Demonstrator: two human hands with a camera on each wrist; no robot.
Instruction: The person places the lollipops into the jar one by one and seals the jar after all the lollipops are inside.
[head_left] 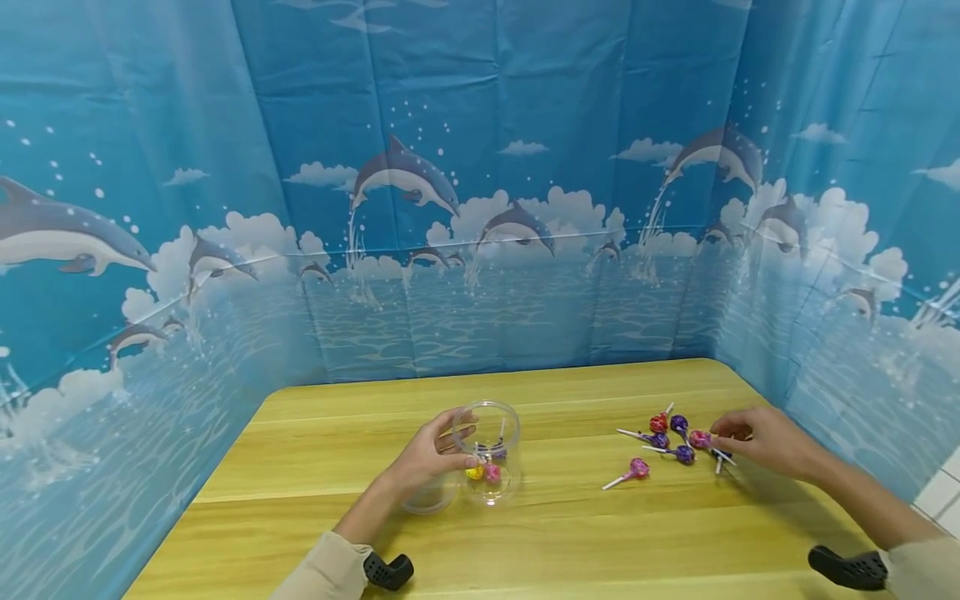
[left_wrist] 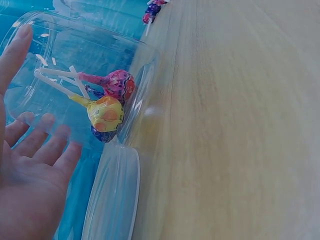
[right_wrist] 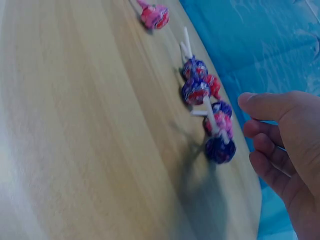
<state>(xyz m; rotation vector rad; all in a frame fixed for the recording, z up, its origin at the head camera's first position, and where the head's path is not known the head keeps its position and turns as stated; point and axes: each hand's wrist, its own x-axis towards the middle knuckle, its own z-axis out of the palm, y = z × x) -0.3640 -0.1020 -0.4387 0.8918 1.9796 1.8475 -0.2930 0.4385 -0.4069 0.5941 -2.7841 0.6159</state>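
1. Left hand [head_left: 427,460] has its grip curled around a clear jar [head_left: 491,450] on the bench [head_left: 555,533].
2. Right hand [head_left: 765,440], right of the jar, pinches a pink lollipop [head_left: 700,438] among loose lollipops [head_left: 660,439].

Pink, purple, red lollipops [head_left: 670,439], clear jar [head_left: 491,450] — dolphin-print blue curtain [head_left: 480,192]

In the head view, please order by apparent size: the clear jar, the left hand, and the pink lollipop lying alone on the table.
1. Clear jar and left hand: these look alike, so I do not rank them.
2. Pink lollipop, lying alone: clearly smallest.
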